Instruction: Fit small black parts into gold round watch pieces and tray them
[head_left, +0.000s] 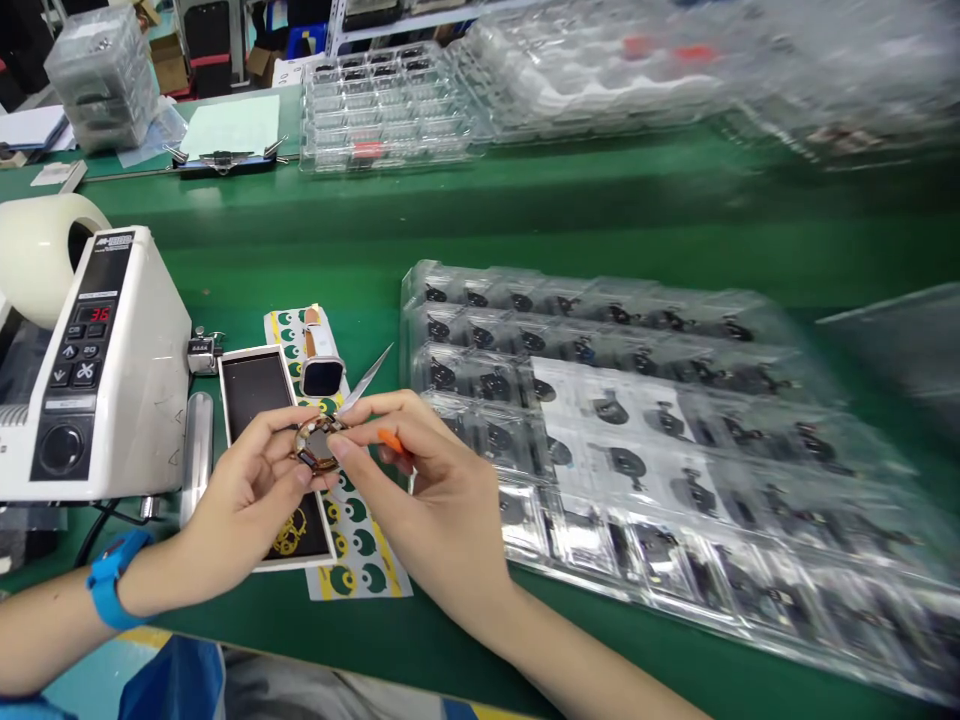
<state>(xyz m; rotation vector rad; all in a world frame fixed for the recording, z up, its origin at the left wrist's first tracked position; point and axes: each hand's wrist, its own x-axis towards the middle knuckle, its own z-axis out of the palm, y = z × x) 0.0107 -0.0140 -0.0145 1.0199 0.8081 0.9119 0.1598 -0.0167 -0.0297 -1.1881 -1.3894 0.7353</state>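
Observation:
A small round electronic part, ring-shaped with a grey disc inside and copper-coloured edges, is pinched in the fingers of my left hand. My right hand is closed, its thumb and forefinger against the right edge of that part. A slim pointed metal tool, like tweezers, sticks up out of the right hand. Something orange shows between the right fingers; whether it belongs to the tool I cannot tell. Below the hands lies a white-rimmed black tray with yellow ring-shaped pieces in it.
A sheet of green and yellow stickers lies beside the tray, with a white-framed device on it. At left stands a tape dispenser reading 36. Clear blister trays of black parts fill the right. More trays and a clipboard sit behind.

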